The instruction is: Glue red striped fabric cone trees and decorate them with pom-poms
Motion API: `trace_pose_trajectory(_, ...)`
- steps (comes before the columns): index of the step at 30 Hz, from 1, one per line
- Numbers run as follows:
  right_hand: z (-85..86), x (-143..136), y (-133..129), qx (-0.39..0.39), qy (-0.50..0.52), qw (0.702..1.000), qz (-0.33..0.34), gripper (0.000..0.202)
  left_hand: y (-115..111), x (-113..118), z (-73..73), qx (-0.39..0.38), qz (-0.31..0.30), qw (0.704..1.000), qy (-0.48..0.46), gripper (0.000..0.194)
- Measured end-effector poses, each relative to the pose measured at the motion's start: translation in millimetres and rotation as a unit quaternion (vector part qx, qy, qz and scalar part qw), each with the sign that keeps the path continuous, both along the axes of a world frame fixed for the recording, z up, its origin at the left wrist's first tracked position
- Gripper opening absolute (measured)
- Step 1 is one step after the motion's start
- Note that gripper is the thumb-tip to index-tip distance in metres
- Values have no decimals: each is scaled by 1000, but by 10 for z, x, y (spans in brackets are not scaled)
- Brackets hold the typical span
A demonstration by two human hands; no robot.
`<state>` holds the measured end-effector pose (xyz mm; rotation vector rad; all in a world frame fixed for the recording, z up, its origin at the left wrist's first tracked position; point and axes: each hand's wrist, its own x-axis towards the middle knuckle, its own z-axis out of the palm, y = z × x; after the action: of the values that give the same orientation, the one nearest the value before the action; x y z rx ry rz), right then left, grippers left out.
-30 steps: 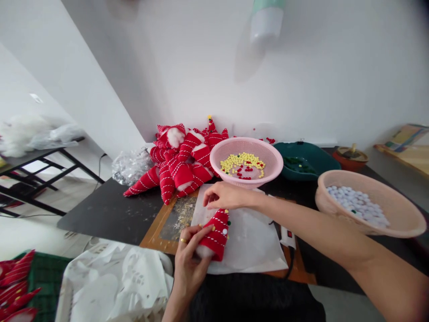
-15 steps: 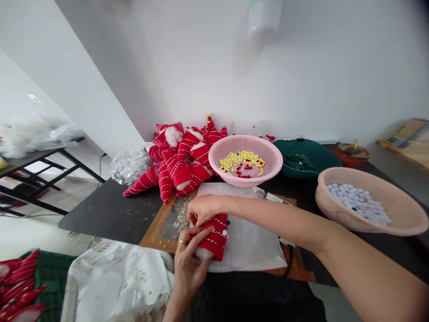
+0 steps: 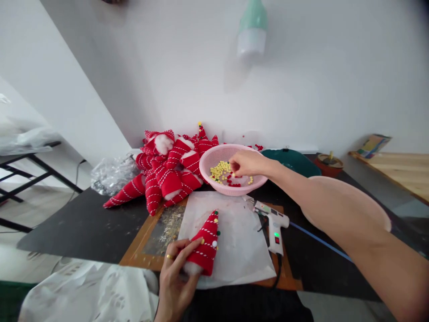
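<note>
My left hand (image 3: 178, 270) grips the lower left side of a red cone (image 3: 207, 241) with white stripes, small coloured pompoms and white stuffing at its base. The cone lies on a white sheet (image 3: 239, 250). My right hand (image 3: 244, 163) is inside a pink basket (image 3: 203, 166), fingers pinched down among yellow pompoms (image 3: 219, 170) and red ones (image 3: 234, 184). What its fingertips hold, if anything, is too small to make out. A white glue gun (image 3: 275, 223) with a green light lies at the sheet's right edge.
A pile of red striped cones (image 3: 167, 179) fills the back left, beside crumpled clear plastic (image 3: 114, 174). Behind my right arm are a teal basin (image 3: 291, 162), a plant pot (image 3: 329, 164) and a pale pink bowl (image 3: 362, 197). White cut-out material (image 3: 97, 290) sits at the lower left.
My right hand has left the cone and moved up and right into the pink basket. My left hand still grips the cone. The view has shifted, and the glue gun is now uncovered.
</note>
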<state>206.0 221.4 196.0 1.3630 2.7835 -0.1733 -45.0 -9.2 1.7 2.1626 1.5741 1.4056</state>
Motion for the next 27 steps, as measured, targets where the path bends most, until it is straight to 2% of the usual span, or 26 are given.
trace_pose_trajectory(3, -133, 128, 283, -16, -64, 997, -36, 19, 4, -3, -14, -2, 2, 1000, -1, 42)
trace_pose_trajectory(6, -354, 58, 478, -41, -92, 994, -42, 12, -4, 1, -1, -9, 2, 1000, -6, 41)
trace_pose_trajectory(10, -622, -97, 642, -65, -132, 987, -64, 27, -20, 15, 45, -15, 1, 1000, -15, 42)
trace_pose_trajectory(14, -784, -159, 745, -87, -155, 981, -84, 31, -28, 41, 73, -23, 1, 999, -31, 45)
trace_pose_trajectory(19, -821, -138, 770, -105, -146, 979, -93, 32, -41, 68, 78, -30, 10, 999, -38, 43)
trace_pose_trajectory(27, -696, -21, 725, -109, -74, 987, -90, 31, -8, 19, 7, 0, 9, 1000, -15, 43)
